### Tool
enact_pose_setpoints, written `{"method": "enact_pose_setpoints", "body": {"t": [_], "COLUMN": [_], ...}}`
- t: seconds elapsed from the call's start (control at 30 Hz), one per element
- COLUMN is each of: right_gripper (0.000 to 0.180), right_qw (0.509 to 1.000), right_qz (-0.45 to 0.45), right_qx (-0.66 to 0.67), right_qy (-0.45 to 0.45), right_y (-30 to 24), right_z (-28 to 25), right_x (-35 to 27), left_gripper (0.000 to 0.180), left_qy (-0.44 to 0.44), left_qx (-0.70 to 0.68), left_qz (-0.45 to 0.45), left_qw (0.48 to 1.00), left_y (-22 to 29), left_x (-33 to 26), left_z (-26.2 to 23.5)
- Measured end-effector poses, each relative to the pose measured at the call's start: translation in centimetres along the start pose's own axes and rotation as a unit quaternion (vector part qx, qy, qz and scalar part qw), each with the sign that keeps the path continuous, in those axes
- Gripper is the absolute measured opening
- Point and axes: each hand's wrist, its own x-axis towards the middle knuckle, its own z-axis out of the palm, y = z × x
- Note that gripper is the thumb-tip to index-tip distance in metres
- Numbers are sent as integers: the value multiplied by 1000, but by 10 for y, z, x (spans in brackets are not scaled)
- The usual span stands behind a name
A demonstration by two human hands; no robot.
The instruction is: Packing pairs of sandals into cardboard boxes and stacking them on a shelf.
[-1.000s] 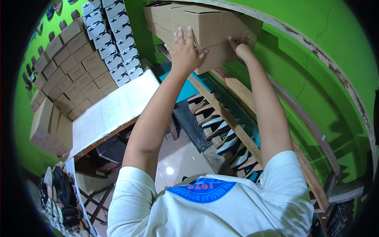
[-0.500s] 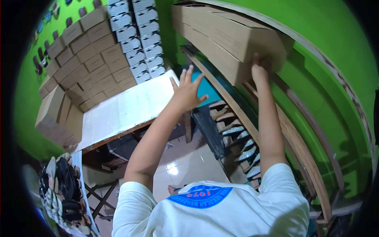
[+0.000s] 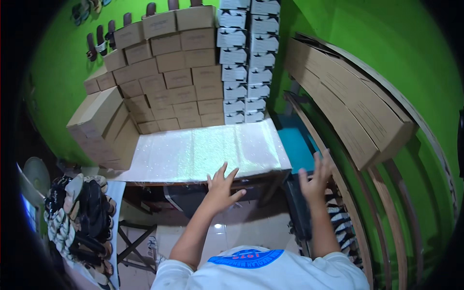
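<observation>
My left hand (image 3: 223, 190) hovers over the front edge of the white-covered table (image 3: 164, 151), fingers spread and holding nothing. To the right, my right hand (image 3: 316, 178) is raised with its fingers stretched apart, also free of any object. It is nearest to the wooden rack (image 3: 309, 121) and the teal surface (image 3: 296, 142) beside the table. Brown cardboard boxes (image 3: 355, 104) rest in a row on the upper part of the rack, apart from both hands.
Stacked brown boxes (image 3: 176, 77) and white boxes (image 3: 234, 72) stand along the table's back. A big carton (image 3: 99, 130) sits at its left end. Sandals cover a side table (image 3: 115, 232) at left. Shoes (image 3: 342, 224) line the lower rack; a folding stand (image 3: 135, 246) is below.
My right hand has left the cardboard box on the rack and drawn back, its fingers now spread. My left hand is now lower, by the table's front edge. The view has turned left.
</observation>
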Motion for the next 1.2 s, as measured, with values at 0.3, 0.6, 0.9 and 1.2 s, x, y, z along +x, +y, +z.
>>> {"method": "enact_pose_setpoints", "body": {"t": [0.3, 0.6, 0.9, 1.2], "right_gripper": [76, 75, 84, 106], "right_qw": [940, 964, 982, 950], "right_qz": [-23, -194, -157, -29], "right_qx": [17, -89, -87, 286], "right_qy": [-339, -156, 58, 125], "right_y": [-69, -68, -69, -39], "right_z": [109, 113, 95, 113], "right_x": [5, 209, 473, 614], "left_gripper": [69, 67, 66, 67], "left_qy": [-22, 117, 271, 365], "left_qx": [-16, 66, 172, 47], "left_qz": [-84, -4, 94, 263], "left_qw": [996, 991, 943, 892], "left_y": [-88, -95, -41, 16], "left_x": [-1, 99, 226, 379], "left_z": [-26, -121, -228, -303]}}
